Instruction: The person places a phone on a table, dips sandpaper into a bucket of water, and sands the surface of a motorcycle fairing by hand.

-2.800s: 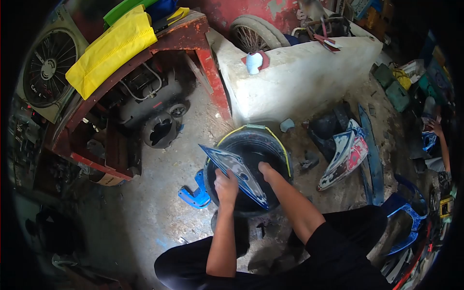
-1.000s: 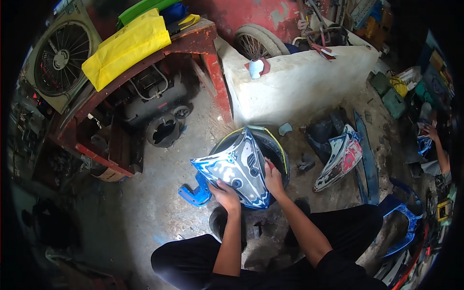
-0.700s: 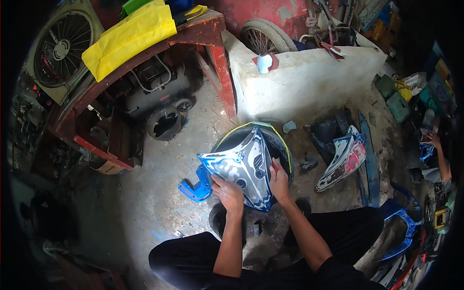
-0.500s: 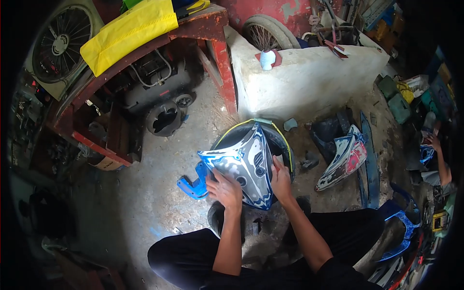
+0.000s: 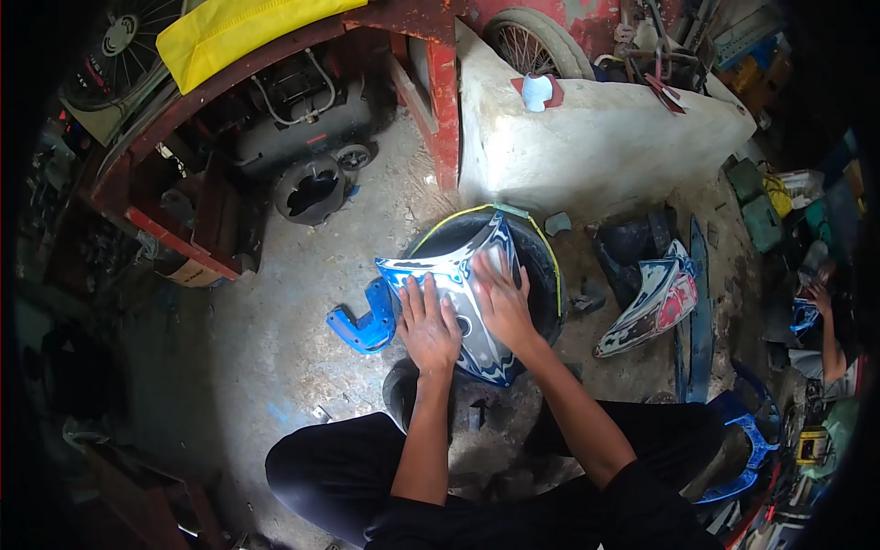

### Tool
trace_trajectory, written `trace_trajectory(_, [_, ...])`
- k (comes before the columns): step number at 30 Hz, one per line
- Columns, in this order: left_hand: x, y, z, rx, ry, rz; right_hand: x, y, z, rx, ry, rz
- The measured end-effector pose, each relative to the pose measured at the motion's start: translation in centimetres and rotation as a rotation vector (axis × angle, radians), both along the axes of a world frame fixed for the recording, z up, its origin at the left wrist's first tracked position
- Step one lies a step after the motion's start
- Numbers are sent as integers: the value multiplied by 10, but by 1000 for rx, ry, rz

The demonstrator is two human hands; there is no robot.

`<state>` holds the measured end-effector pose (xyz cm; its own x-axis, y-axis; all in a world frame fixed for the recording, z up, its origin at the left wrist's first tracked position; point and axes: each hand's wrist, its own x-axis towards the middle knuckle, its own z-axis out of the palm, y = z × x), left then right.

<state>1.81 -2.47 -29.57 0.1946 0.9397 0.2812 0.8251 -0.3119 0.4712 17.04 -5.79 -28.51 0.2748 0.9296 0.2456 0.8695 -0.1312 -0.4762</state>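
Observation:
A motorcycle fairing panel (image 5: 447,266), patched in blue, white and grey, rests across a black bucket (image 5: 550,266) with a yellow handle. My left hand (image 5: 429,327) lies flat on the panel's left side, fingers spread and pointing away from me. My right hand (image 5: 502,307) presses on the right half near the centre ridge, fingers extended and slightly apart. Whether anything thin lies under its fingers is hidden. A round hole in the panel shows between the hands. Just left of the panel, a blue plastic bracket (image 5: 364,321) sits on the floor.
To the right lie another sanded fairing piece (image 5: 651,293) and a long dark strip (image 5: 699,312). A low white wall (image 5: 605,137) stands ahead, beside a red bench frame (image 5: 445,110). A co-worker's arm (image 5: 832,339) shows at far right. A dark pot (image 5: 400,394) stands near my left knee.
My right hand has moved from the panel's right edge onto its upper surface, further in. My left hand has slid slightly up the panel with fingers straighter. The camera view has shifted somewhat.

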Motion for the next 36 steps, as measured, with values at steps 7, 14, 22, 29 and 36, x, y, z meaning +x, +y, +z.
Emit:
trace_trajectory(7, [-2, -5, 1, -10, -24, 52, 7, 0, -8, -2, 101, -146])
trace_trajectory(14, [-2, -3, -10, 55, -158, 179, -12, -4, 0, -4, -74, 80])
trace_trajectory(22, [-3, -1, -8, 31, -96, 158, -19, -13, 9, -71, -120, 128])
trace_trajectory(29, [-4, -1, -11, 62, -115, 151, -27, -13, 10, -35, -106, 206])
trace_trajectory(36, [-5, -2, -12, 61, -116, 160, -34, 3, 4, 21, 34, -88])
